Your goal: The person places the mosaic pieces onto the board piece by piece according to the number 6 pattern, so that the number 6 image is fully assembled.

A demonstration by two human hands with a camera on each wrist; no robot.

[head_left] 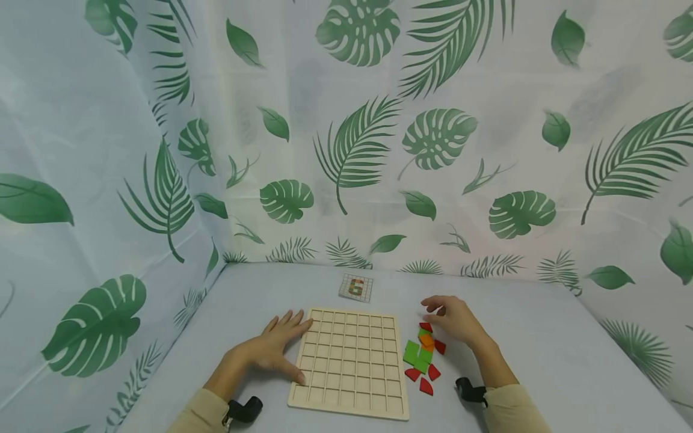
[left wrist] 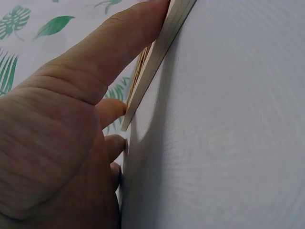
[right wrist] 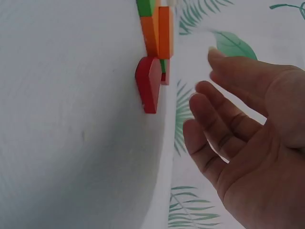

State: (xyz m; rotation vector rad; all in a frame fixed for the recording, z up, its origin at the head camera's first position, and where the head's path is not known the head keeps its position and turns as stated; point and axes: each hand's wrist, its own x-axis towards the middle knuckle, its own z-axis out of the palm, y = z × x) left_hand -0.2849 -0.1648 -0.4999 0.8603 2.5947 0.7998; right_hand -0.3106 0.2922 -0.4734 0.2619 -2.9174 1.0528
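Note:
A pale wooden grid board (head_left: 352, 364) of square recesses lies on the table, its cells bare. My left hand (head_left: 271, 347) is spread at its left side, with the thumb and index fingertip on the edge. In the left wrist view the thumb (left wrist: 114, 43) rests on the board's rim (left wrist: 152, 64). My right hand (head_left: 453, 319) hovers over the far end of a pile of coloured pieces, fingers loosely bent and holding nothing. The pile has green squares (head_left: 411, 352), orange pieces (head_left: 427, 340) and red quarter-round pieces (head_left: 426, 387). One red piece (right wrist: 150, 86) stands out in the right wrist view.
A small card (head_left: 356, 287) with a gridded, coloured figure like a 6 lies behind the board. A white cloth with green leaves (head_left: 357, 144) hangs at the back and sides. Black wrist cameras (head_left: 470, 391) sit on both wrists.

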